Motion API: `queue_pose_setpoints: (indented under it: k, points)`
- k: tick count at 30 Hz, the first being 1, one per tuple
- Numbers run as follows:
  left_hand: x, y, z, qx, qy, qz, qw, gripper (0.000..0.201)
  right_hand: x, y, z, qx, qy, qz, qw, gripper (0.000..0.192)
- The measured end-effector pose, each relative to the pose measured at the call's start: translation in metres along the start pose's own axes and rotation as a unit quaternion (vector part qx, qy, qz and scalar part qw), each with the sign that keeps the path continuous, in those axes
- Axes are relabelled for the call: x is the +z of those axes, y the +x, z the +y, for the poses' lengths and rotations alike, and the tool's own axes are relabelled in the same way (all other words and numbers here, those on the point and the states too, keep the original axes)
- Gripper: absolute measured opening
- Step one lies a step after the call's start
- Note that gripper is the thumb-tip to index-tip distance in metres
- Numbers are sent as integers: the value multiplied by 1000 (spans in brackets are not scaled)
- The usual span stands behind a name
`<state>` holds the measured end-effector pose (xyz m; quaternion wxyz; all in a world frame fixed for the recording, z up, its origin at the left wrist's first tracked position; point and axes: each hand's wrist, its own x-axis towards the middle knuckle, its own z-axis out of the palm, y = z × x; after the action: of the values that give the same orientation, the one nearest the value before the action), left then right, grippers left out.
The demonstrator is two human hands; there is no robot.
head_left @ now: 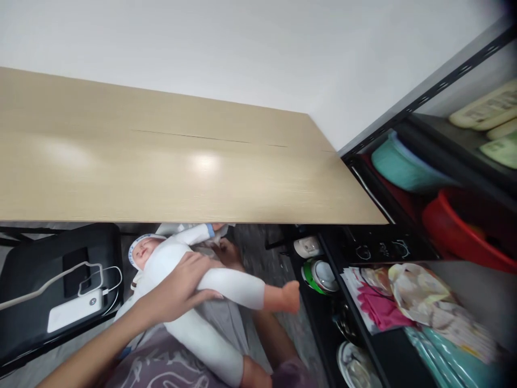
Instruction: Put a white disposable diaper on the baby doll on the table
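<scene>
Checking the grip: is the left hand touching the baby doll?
Touching. The head view shows the left hand lying on the baby doll, fingers wrapped over its white thigh.

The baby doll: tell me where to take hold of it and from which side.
Grip the baby doll around its white-clad torso, coming from above, probably with a second hold under the capped head. It lies on the lap, legs sticking out loose. The left hand already rests across its middle; the right hand is beside its raised arm.

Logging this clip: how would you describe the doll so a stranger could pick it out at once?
Look below the near edge of the wooden table, right of the black chair. The doll lies across the person's lap, with the left hand on its middle. It alone wears a white suit and a white cap, with bare pink feet.
</scene>
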<state>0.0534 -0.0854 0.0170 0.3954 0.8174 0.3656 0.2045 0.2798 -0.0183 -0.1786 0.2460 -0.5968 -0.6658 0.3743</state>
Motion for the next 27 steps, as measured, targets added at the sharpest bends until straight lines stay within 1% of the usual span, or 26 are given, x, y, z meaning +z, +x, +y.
queue_pose_setpoints:
  k: [2,3,5,7,9,11,12,13,14,16,17,19,21,22,23,24,25,26,27]
  points:
    - [13,0,0,16,22,-31,999,40,12,20,3,22,-8,14,1000,33]
    - [20,0,0,24,38,-44,998,39,15,24,5,29,-11,27,999,29]
    - [30,-2,-2,44,66,-63,995,41,13,21,13,33,-21,65,997,26]
    - [34,-4,-5,58,77,-69,993,44,2,4,20,39,-31,106,993,36]
    - [34,-7,-7,66,73,-66,993,45,-14,-22,24,38,-43,153,987,53]
    - [31,-9,-9,76,70,-68,992,46,-32,-45,19,6,-64,198,978,69]
    - [29,-10,-10,84,71,-73,991,45,-40,-53,13,-23,-77,209,975,73]
    - [28,-10,-10,93,71,-81,990,45,-46,-57,3,-61,-91,203,973,73]
    - [27,-10,-10,102,71,-88,988,44,-50,-57,-8,-101,-104,177,974,70]
    - [26,-8,-9,113,64,-99,987,44,-53,-46,-35,-170,-122,80,975,62]
    - [25,-7,-8,114,58,-99,987,45,-51,-37,-48,-187,-127,29,974,59]
    - [21,-9,-7,113,40,-93,988,50,-46,-17,-73,-178,-127,-57,974,49]
    - [18,-20,-11,107,26,-78,991,50,-42,0,-91,-152,-119,-115,974,40]
    - [16,-31,-15,94,23,-55,994,46,-41,6,-98,-145,-118,-133,973,37]
    - [16,-45,-23,74,24,-12,997,42,-42,10,-104,-146,-121,-145,971,36]
    - [18,-63,-32,40,30,49,998,37,-43,12,-108,-155,-131,-148,968,36]
    - [21,-85,-44,-9,40,132,990,32,-44,13,-112,-169,-144,-145,964,36]
    - [27,-107,-56,-61,57,225,971,30,-45,12,-116,-185,-160,-141,959,37]
    - [34,-130,-70,-139,79,293,943,31,-47,12,-121,-203,-176,-137,953,37]
